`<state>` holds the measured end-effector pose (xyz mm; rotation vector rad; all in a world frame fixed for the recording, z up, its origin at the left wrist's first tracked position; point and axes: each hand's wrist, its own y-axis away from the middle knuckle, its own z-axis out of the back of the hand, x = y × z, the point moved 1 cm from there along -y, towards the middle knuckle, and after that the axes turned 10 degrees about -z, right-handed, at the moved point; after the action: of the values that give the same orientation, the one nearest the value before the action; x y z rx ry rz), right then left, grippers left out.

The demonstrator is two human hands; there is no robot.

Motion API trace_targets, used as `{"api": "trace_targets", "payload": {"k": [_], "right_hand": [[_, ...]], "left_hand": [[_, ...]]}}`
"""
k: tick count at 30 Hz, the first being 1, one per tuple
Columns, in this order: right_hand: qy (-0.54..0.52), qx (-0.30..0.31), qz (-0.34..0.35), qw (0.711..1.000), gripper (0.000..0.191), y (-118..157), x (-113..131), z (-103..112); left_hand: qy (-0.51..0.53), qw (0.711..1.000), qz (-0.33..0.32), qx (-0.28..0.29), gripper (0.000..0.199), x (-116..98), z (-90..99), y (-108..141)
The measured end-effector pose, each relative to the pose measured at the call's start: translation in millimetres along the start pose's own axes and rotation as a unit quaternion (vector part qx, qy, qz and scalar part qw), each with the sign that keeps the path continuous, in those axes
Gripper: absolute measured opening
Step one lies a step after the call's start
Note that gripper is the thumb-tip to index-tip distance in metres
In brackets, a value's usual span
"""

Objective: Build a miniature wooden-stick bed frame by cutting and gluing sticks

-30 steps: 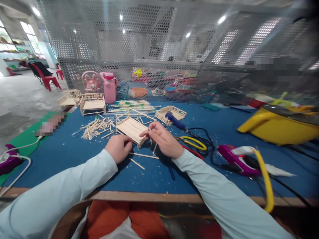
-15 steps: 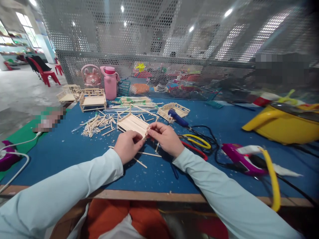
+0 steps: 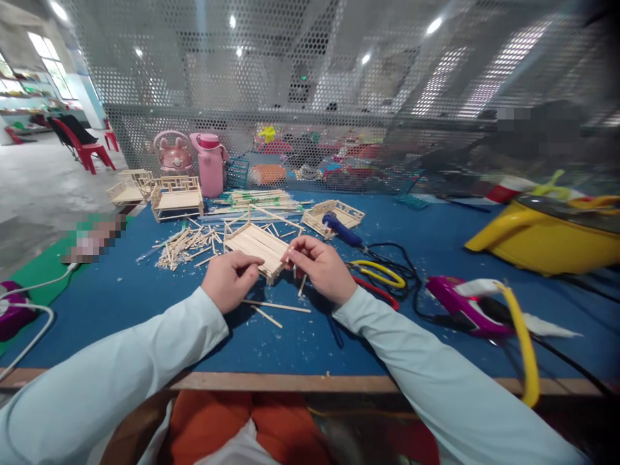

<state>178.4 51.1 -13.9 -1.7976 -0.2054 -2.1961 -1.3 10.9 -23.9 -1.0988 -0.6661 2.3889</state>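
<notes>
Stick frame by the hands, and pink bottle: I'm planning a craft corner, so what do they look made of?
The stick frame looks like bare wood, perhaps bamboo: pale, matt strips lie side by side. The pink bottle has a smooth, even colour: plastic or painted metal, the look leaves it open.

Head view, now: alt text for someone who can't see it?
Left hand and right hand work at a small stick model on a blue table. Loose sticks are heaped left of it; a blue glue gun lies to its right.
</notes>
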Motion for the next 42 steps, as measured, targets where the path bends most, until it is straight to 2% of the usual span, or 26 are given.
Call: {"api": "trace_targets", "payload": {"k": [3,5,10,14,19,23,27,30,35,39,40,42], "right_hand": [[0.008,0.017,-0.010,1.000,0.023,0.2,-0.8,-0.4],[0.016,0.025,-0.014,0.999,0.022,0.3,-1.0,-0.7],[0.020,0.021,-0.007,1.000,0.023,0.2,-0.9,-0.5],[0.022,0.027,-0.001,0.999,0.023,0.6,-0.8,-0.4],[0.026,0.041,0.004,0.999,0.023,0.5,-2.0,-0.4],[0.030,0.040,0.008,0.999,0.023,-0.5,-3.6,-0.4],[0.019,0.045,-0.002,0.999,0.026,0.2,-3.2,0.6],[0.021,0.087,-0.030,0.996,0.029,1.6,-2.6,2.1],[0.061,0.148,-0.077,0.984,0.031,1.7,-5.9,2.6],[0.089,0.149,-0.048,0.984,0.028,0.7,-7.9,-1.6],[0.100,0.147,-0.033,0.983,0.027,0.6,-7.7,-2.9],[0.125,0.146,-0.011,0.981,0.024,0.6,-7.1,-4.9]], "left_hand": [[0.005,0.998,0.054,0.016,0.020,1.3,5.3,-2.7],[0.006,0.997,0.063,0.045,0.018,-0.3,5.6,-3.5],[-0.019,0.996,0.033,0.084,0.015,-7.1,2.7,-1.7],[-0.070,0.994,-0.001,0.089,0.029,-8.6,-1.2,1.2],[-0.085,0.990,-0.004,0.111,0.033,-5.8,-5.3,4.7],[-0.067,0.991,-0.017,0.118,0.024,-6.7,-2.5,4.8],[-0.136,0.972,-0.003,0.192,0.012,-14.2,1.4,-5.1],[-0.198,0.951,-0.005,0.236,0.025,-21.2,1.8,-15.4],[-0.177,0.957,0.003,0.229,0.050,-18.2,-5.4,-14.8],[-0.173,0.965,0.014,0.194,0.057,-7.1,-10.4,-7.6],[-0.170,0.967,0.010,0.189,0.057,-4.9,-10.8,-7.2],[-0.162,0.969,-0.004,0.188,0.044,-1.7,-10.8,-7.7]]}}
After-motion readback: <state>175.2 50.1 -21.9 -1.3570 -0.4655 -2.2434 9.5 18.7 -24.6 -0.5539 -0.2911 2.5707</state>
